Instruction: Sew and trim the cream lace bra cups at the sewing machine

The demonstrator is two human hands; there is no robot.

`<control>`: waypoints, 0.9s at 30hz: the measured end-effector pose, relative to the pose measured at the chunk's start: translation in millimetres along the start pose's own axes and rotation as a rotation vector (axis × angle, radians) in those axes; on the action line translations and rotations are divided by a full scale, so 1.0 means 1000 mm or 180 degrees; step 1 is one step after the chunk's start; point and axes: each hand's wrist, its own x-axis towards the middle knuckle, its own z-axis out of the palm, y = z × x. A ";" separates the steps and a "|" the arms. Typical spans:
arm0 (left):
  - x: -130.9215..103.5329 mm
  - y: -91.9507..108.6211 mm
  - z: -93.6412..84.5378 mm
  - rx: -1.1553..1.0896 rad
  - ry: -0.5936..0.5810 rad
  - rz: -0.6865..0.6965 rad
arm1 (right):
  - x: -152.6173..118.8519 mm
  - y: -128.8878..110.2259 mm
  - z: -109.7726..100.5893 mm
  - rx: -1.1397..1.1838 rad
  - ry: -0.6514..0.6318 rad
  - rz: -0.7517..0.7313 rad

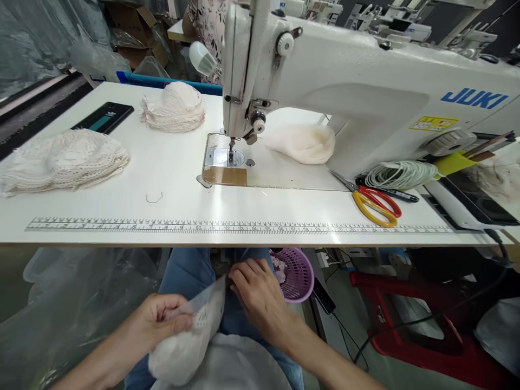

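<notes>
Over the lap, my left hand (168, 319) is closed, thumb and fingers pinching the edge of a clear plastic bag (217, 292). A white, lacy fabric bundle (181, 349) shows in or behind the clear film, rounded at its lower end. At the bag's far upper corner my right hand (260, 295) has its fingers curled down around the film; their tips are partly hidden. Both hands are below the front edge of the white sewing table (170, 189). Two stacks of white lace pieces, the near one (69, 160) and the far one (174, 108), lie on the table's left side.
A sewing machine (345, 65) stands on the table, with cream fabric (304, 143) under its arm. Scissors (374, 208), coiled cord (400, 174) and a phone (106, 117) lie around it. A ruler scale (244, 227) runs along the front; a purple basket (298, 276) and red stool (406, 325) are below.
</notes>
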 end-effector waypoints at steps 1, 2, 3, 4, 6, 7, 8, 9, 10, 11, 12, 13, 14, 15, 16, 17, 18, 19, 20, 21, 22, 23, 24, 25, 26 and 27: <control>0.002 0.002 0.003 -0.0318 0.0156 0.0052 | -0.004 -0.008 0.005 -0.0053 0.0313 0.0003; 0.004 0.004 0.006 -0.0637 0.0322 0.0123 | -0.008 -0.017 0.014 0.0022 0.0546 -0.0107; 0.007 0.007 0.010 -0.0908 0.0476 0.0202 | -0.010 -0.027 0.024 0.0064 0.0730 -0.0388; 0.010 0.011 0.013 -0.1110 0.0622 0.0273 | -0.011 -0.035 0.038 -0.0020 0.1025 -0.0669; 0.015 0.018 0.018 -0.1311 0.0841 0.0386 | -0.007 -0.048 0.066 -0.0327 0.1630 -0.0715; 0.017 0.021 0.019 -0.1345 0.0921 0.0447 | -0.002 -0.052 0.078 -0.0424 0.1926 -0.0674; 0.019 0.022 0.019 -0.1364 0.0978 0.0509 | 0.004 -0.053 0.087 -0.0416 0.2066 -0.0568; 0.020 0.022 0.018 -0.1385 0.1023 0.0564 | 0.010 -0.052 0.093 -0.0392 0.2135 -0.0491; 0.021 0.020 0.016 -0.1413 0.1068 0.0599 | 0.015 -0.049 0.094 -0.0315 0.2094 -0.0500; 0.021 0.017 0.014 -0.1452 0.1108 0.0589 | 0.019 -0.044 0.092 -0.0184 0.1937 -0.0564; 0.020 0.012 0.011 -0.1500 0.1109 0.0556 | 0.022 -0.038 0.086 0.0005 0.1697 -0.0698; 0.018 0.006 0.007 -0.1541 0.1062 0.0508 | 0.022 -0.032 0.079 0.0271 0.1371 -0.0846; 0.016 0.000 0.004 -0.1546 0.1014 0.0457 | 0.022 -0.025 0.070 0.0620 0.1015 -0.0905; 0.013 -0.006 0.002 -0.1480 0.1020 0.0425 | 0.020 -0.020 0.061 0.1034 0.0664 -0.0817; 0.010 -0.011 -0.001 -0.1318 0.1084 0.0429 | 0.018 -0.015 0.052 0.1489 0.0358 -0.0575; 0.007 -0.015 -0.002 -0.1048 0.1167 0.0499 | 0.016 -0.011 0.044 0.1952 0.0073 -0.0268; 0.005 -0.017 -0.003 -0.0695 0.1221 0.0618 | 0.013 -0.009 0.037 0.2406 -0.0167 0.0065; 0.003 -0.017 -0.004 -0.0327 0.1201 0.0729 | 0.011 -0.007 0.031 0.2834 -0.0368 0.0382; 0.002 -0.015 -0.004 -0.0007 0.1071 0.0800 | 0.010 -0.006 0.027 0.3228 -0.0542 0.0631; 0.002 -0.011 -0.004 0.0273 0.0849 0.0828 | 0.008 -0.006 0.024 0.3570 -0.0694 0.0823; 0.002 -0.007 -0.003 0.0526 0.0613 0.0822 | 0.007 -0.005 0.021 0.3834 -0.0787 0.0993; 0.002 -0.002 -0.002 0.0749 0.0431 0.0801 | 0.005 -0.004 0.018 0.4009 -0.0833 0.1144; 0.003 0.003 -0.002 0.0934 0.0312 0.0778 | 0.004 -0.003 0.016 0.4093 -0.0840 0.1254; 0.004 0.007 -0.001 0.1076 0.0226 0.0785 | 0.002 -0.002 0.015 0.4101 -0.0844 0.1318; 0.004 0.010 0.000 0.1171 0.0162 0.0821 | 0.001 -0.001 0.013 0.4058 -0.0836 0.1341; 0.004 0.012 0.000 0.1206 0.0116 0.0858 | -0.001 0.001 0.012 0.3994 -0.0830 0.1335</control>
